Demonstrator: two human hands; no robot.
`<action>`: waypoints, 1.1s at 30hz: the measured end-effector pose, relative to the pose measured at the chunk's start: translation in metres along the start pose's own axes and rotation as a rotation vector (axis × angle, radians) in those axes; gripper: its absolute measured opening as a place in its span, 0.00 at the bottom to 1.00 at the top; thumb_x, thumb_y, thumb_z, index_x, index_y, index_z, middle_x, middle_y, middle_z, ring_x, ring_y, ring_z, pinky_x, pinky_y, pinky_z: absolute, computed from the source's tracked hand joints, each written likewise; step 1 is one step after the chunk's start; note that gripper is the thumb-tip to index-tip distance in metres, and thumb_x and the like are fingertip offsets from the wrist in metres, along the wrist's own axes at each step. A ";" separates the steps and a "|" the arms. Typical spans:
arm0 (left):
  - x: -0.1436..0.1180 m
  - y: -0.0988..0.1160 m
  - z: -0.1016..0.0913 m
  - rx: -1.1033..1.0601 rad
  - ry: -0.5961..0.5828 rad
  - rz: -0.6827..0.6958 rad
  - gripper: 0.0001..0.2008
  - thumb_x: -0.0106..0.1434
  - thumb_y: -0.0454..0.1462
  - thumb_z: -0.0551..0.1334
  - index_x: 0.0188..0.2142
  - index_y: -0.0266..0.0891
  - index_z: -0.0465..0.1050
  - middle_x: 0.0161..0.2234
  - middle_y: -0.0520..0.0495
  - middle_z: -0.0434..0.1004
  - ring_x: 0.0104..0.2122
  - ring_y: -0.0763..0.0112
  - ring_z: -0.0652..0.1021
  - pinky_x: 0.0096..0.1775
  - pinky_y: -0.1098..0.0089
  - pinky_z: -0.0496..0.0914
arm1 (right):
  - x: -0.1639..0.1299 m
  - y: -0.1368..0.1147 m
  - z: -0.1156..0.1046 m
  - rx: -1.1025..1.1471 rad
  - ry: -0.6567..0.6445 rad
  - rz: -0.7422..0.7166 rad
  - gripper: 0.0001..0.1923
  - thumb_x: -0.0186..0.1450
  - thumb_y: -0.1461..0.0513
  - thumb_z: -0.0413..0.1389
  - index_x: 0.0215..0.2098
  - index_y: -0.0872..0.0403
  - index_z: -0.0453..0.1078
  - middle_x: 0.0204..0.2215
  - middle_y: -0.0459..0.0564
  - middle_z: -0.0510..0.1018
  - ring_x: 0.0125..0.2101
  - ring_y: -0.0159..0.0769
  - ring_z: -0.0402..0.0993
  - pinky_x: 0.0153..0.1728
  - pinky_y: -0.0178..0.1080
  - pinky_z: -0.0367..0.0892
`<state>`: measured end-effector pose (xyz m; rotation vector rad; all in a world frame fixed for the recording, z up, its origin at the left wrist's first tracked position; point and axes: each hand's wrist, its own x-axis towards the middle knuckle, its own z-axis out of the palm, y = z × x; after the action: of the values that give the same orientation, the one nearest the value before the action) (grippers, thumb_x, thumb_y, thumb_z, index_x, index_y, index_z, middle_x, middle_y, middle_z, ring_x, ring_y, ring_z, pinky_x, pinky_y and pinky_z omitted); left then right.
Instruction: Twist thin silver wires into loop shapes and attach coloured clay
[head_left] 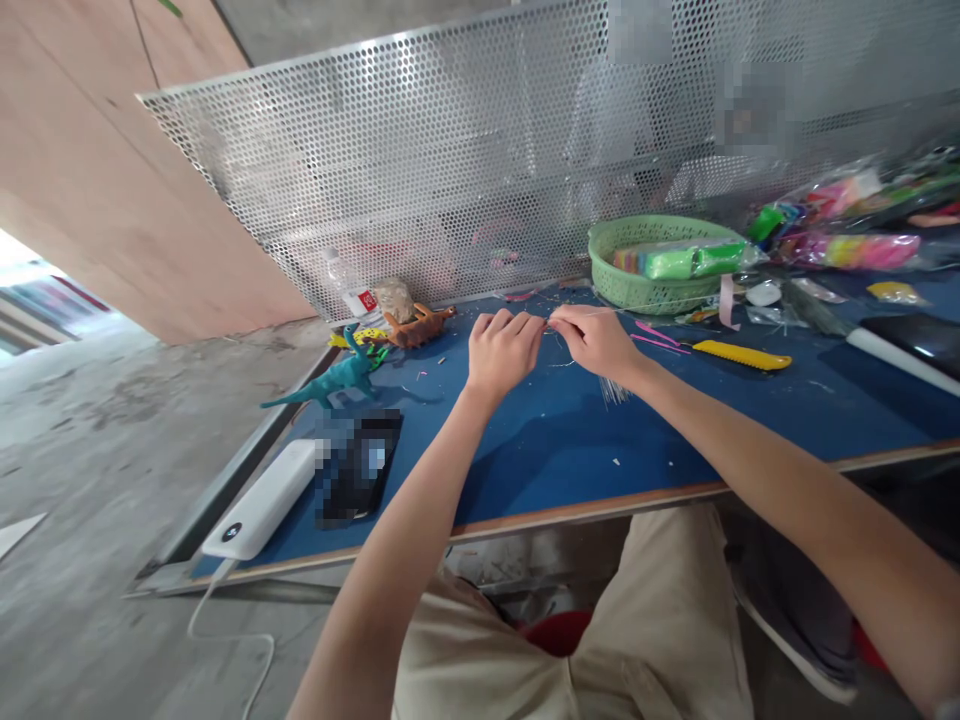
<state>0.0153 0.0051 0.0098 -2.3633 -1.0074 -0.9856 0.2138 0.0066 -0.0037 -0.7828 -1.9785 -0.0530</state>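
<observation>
My left hand [502,352] and my right hand [596,340] are held close together above the blue table [570,450], fingertips almost touching. Both pinch a thin silver wire [581,316] that runs right from the fingers towards the basket. A small bundle of thin wires [613,390] lies on the table just under my right wrist. Whether each hand grips the same piece is hard to tell at this size.
A green basket [652,262] holding coloured clay packs stands behind my right hand. A yellow utility knife [739,354] lies to the right. A teal dinosaur [341,375] and an orange one [420,325] stand left. A white power bank [262,500] and a phone [360,465] lie near the front edge. A perforated metal screen [480,150] closes the back.
</observation>
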 end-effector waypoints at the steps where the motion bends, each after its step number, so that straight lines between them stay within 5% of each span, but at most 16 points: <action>1: 0.000 0.000 0.001 0.001 0.006 -0.009 0.16 0.75 0.43 0.53 0.40 0.44 0.78 0.35 0.41 0.81 0.40 0.56 0.76 0.44 0.57 0.62 | 0.000 0.000 0.000 0.003 -0.004 0.008 0.18 0.77 0.56 0.46 0.37 0.53 0.74 0.34 0.53 0.81 0.36 0.41 0.76 0.40 0.41 0.66; 10: -0.002 0.000 0.003 -0.134 -0.031 -0.085 0.14 0.76 0.42 0.53 0.40 0.42 0.76 0.37 0.44 0.80 0.37 0.63 0.76 0.41 0.63 0.64 | 0.002 -0.006 -0.003 0.077 -0.005 0.148 0.20 0.76 0.51 0.49 0.36 0.53 0.75 0.25 0.46 0.76 0.24 0.33 0.67 0.31 0.38 0.60; 21: -0.004 -0.013 0.023 -1.347 -0.177 -0.653 0.16 0.69 0.50 0.59 0.39 0.39 0.73 0.31 0.49 0.72 0.32 0.72 0.75 0.41 0.67 0.74 | 0.000 0.026 0.000 0.352 -0.099 0.314 0.23 0.75 0.46 0.47 0.39 0.53 0.75 0.22 0.43 0.69 0.22 0.32 0.64 0.27 0.36 0.60; 24: -0.003 -0.015 0.018 -1.544 -0.251 -0.755 0.19 0.68 0.53 0.60 0.40 0.39 0.73 0.26 0.53 0.63 0.24 0.75 0.68 0.33 0.69 0.71 | -0.002 0.026 0.004 0.367 -0.132 0.352 0.25 0.75 0.44 0.46 0.38 0.53 0.73 0.20 0.42 0.67 0.21 0.31 0.63 0.26 0.35 0.59; 29: -0.005 -0.017 0.016 -1.636 -0.345 -0.770 0.18 0.67 0.53 0.63 0.40 0.39 0.73 0.25 0.56 0.56 0.20 0.79 0.56 0.25 0.73 0.61 | -0.003 0.025 0.006 0.363 -0.197 0.403 0.23 0.75 0.46 0.47 0.37 0.53 0.73 0.18 0.42 0.68 0.19 0.31 0.64 0.25 0.35 0.60; 33: -0.007 -0.016 0.021 -1.570 -0.286 -0.759 0.16 0.64 0.49 0.67 0.34 0.39 0.70 0.23 0.59 0.46 0.20 0.80 0.51 0.24 0.75 0.55 | -0.003 0.027 0.005 0.377 -0.216 0.435 0.21 0.75 0.48 0.48 0.34 0.52 0.71 0.17 0.41 0.66 0.16 0.30 0.63 0.23 0.34 0.59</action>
<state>0.0090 0.0248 -0.0079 -3.3663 -1.6520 -2.4366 0.2256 0.0283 -0.0167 -0.9753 -1.8909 0.6651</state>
